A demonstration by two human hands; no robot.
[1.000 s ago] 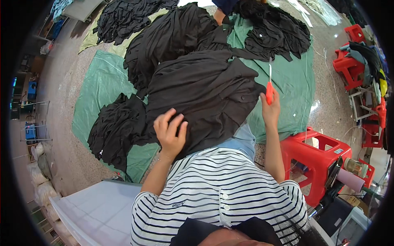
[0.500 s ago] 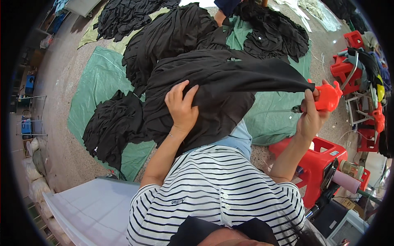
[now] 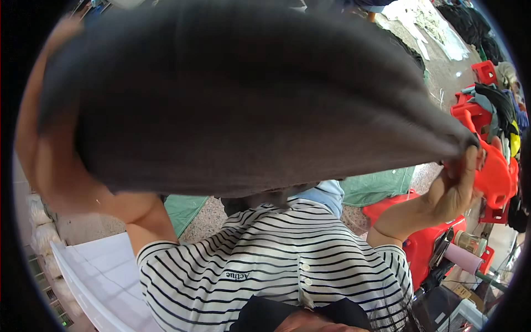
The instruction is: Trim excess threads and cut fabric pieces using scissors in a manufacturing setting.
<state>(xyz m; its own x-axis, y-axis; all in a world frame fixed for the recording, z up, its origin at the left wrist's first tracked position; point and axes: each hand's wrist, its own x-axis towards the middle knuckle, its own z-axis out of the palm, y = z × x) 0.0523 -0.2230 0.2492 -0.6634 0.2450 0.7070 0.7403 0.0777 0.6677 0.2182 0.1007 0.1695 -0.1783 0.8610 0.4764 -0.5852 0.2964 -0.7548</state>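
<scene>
Black garment (image 3: 249, 99), held up in front of striped shirt (image 3: 249, 243), spanning the whole gap from left hand (image 3: 52, 171) to right hand (image 3: 456, 188). Narrowed to a folded tip at the right hand, clamped there between thumb and fingers, apparently as a firm anchor for the wide spread. Broad toward the left hand, both blurred; impossible to tell whether gripped at the edge or merely propped from behind. Red plastic tool (image 3: 500, 171) just to the outer side of the right hand, seemingly carried within the same grip, probably to keep thumb and fingertips free for pinching. Kept off green sheet (image 3: 376, 185), partly visible below and between both hands, presumably to stay open rather than bunched. Red stool (image 3: 423, 249) below the right hand, pink roll (image 3: 463, 259) near it, both apart from the garment.
</scene>
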